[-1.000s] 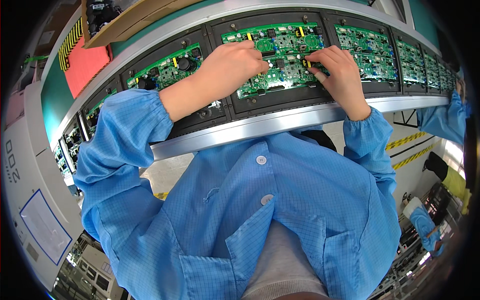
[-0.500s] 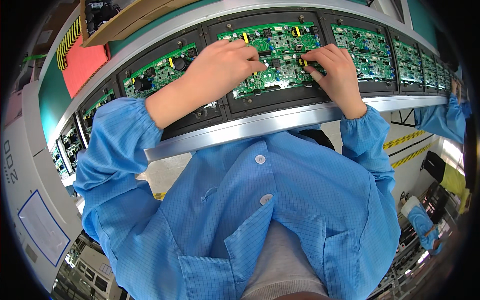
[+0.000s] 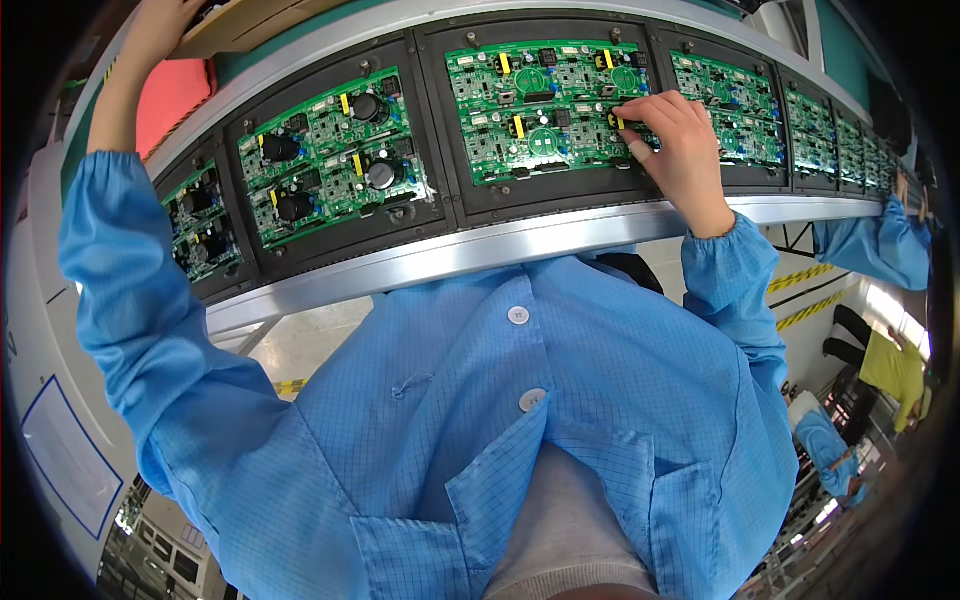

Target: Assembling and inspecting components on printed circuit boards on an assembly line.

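the green circuit board (image 3: 545,105) under the right hand (image 3: 680,150) is seated in a black carrier tray (image 3: 470,200) on the conveyor line, directly ahead of the person. its long axis is laid along the line, left to right in the head view, with the component side faced upward. the right hand is rested on the board's right end, fingers curled, and a small yellow component (image 3: 621,123) is pinched at the fingertips (image 3: 640,112) against the board. the left hand (image 3: 160,25) is raised far to the upper left, at the edge of a cardboard box (image 3: 250,25); whether it is open or closed cannot be told, as it is cut by the rim of the view.

one board is held in each tray: a second green circuit board (image 3: 330,155) with black round capacitors sits in the tray to the left, and a third board (image 3: 725,105) in the tray to the right. the trays are bordered by a metal rail (image 3: 480,250) at the near side. a co-worker's blue sleeve (image 3: 875,250) is seen at the far right.
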`<state>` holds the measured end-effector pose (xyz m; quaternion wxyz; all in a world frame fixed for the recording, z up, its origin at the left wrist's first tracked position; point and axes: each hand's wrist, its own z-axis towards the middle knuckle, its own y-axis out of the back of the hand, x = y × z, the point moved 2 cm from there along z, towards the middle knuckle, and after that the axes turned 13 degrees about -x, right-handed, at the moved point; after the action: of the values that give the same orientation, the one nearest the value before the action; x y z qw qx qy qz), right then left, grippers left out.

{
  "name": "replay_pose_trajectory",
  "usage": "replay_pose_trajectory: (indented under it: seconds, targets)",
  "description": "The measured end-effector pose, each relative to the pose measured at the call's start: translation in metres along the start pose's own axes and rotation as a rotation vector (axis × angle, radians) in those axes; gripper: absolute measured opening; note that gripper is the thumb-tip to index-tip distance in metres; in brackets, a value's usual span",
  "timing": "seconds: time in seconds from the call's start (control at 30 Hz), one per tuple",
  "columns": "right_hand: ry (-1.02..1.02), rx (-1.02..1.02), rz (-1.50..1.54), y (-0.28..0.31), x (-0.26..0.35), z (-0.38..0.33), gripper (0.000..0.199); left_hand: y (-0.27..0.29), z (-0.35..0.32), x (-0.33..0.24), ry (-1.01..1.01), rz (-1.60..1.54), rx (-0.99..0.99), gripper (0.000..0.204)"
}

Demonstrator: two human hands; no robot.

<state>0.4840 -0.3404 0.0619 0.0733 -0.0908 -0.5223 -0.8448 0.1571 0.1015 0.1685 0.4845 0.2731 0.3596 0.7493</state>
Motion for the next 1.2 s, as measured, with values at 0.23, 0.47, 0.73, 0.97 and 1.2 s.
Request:
replay_pose_trajectory:
  seconds: [0.23, 0.47, 0.73, 0.97, 1.2]
  targets:
    - [0.012, 0.102, 0.051, 0.02, 0.012, 0.021, 0.021, 0.011, 0.007, -0.02, -0.079, 0.193, 0.061, 0.014]
    - [0.232, -0.136, 0.291, 0.066, 0.052, 0.112, 0.02, 0.037, 0.002, -0.002, -0.024, -0.005, 0.044, 0.036]
    - [0.252, -0.089, 0.5, -0.046, 0.126, 0.29, 0.028, 0.027, 0.012, -0.013, 0.013, 0.404, 0.145, 0.026]
    - [0.056, 0.164, 0.232, -0.164, 0.177, 0.364, 0.049, -0.006, 0.023, -0.004, 0.2, 0.522, 0.119, 0.035]
    - [0.068, -0.227, 0.511, -0.124, 0.157, 0.34, 0.038, -0.02, 0.051, -0.01, 0.23, 0.716, 0.216, 0.031]
